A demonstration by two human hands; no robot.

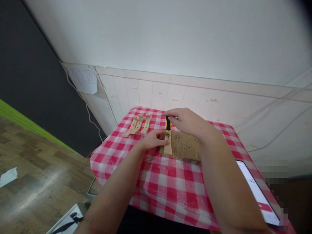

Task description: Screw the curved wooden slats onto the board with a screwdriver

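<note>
My right hand is closed around the top of a black and yellow screwdriver, which stands upright with its tip pointing down. Below it, a pale wooden bracket lies on a worn wooden board full of small holes. My left hand grips the bracket at its left side, thumb and fingers close to the screwdriver's tip. Whether a screw sits under the tip is too small to tell.
Several similar pale wooden brackets lie at the table's back left. A red-and-white checked cloth covers the table. A tablet-like screen lies along the right edge. The white panelled wall rises right behind the table.
</note>
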